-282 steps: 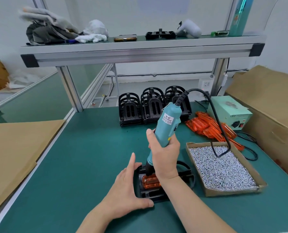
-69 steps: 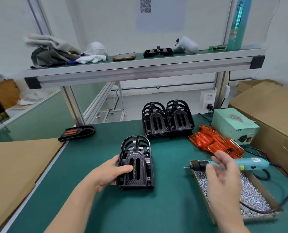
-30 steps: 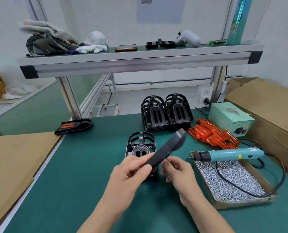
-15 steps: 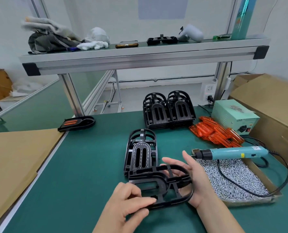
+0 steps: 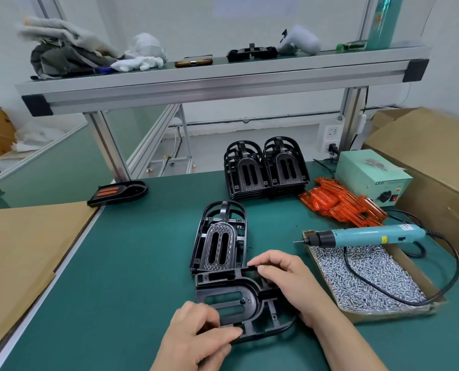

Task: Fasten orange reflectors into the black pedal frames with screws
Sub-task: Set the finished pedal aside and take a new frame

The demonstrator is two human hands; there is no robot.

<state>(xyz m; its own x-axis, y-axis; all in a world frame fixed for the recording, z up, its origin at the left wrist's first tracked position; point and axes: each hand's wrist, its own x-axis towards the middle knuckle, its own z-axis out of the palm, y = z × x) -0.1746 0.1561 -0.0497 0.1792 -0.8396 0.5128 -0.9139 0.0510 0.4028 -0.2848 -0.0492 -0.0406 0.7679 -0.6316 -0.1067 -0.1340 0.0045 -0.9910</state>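
**Station check: pedal frame in both hands, no reflector fitted**

You hold one black plastic pedal frame [image 5: 248, 297] low over the green bench mat [image 5: 132, 263], directly in front of you, underside up with a moulded "R" showing. Your left hand [image 5: 198, 336] grips its near edge, thumb on top and fingers curled beneath. Your right hand [image 5: 284, 282] pinches the far crossbar between thumb and forefinger. No orange shows in this frame's slots.

Its far edge lies just beside a short stack of matching black frames [image 5: 219, 236]. Two taller stacks of frames [image 5: 265, 170] stand at the back of the mat. The loose pile of orange translucent reflectors [image 5: 340, 204] sits right of those stacks, well apart from your hands.

The teal electric screwdriver [image 5: 367, 235] rests across the cardboard tray [image 5: 383, 314] of small silver screws [image 5: 362, 277], untouched. One black pedal with orange reflector strips [image 5: 115, 192] lies at the mat's far left corner.
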